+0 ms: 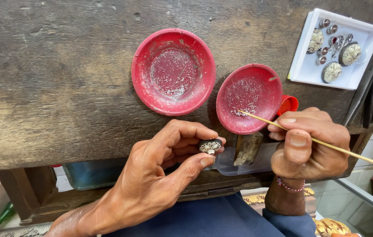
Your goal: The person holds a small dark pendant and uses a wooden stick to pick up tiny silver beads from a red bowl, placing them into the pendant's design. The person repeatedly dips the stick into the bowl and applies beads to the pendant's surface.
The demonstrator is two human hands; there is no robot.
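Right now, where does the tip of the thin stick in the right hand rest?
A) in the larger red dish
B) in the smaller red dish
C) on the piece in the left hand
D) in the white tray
B: the stick held by the right hand reaches its tip into the smaller red dish, among the fine silvery grains.

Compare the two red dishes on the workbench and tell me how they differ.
The left red dish is larger; the right red dish is smaller. The left dish sits wholly on the wooden bench, while the right dish reaches to the bench's front edge. A thin stick held in the right hand points its tip into the right dish; nothing reaches into the left one. Both are round, worn and hold tiny silvery grains.
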